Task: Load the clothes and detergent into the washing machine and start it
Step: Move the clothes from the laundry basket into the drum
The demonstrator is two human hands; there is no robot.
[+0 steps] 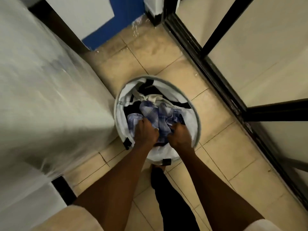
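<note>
Barely begun, I judged: my left hand [146, 130] and right hand [179, 135] both clutched the crumpled blue checked cloth [158, 115] inside the round white fabric hamper [191, 117]; loading, detergent and starting remained.

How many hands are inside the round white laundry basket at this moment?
2. The left hand and right hand both grip the blue checked cloth inside the round white laundry basket.
</note>
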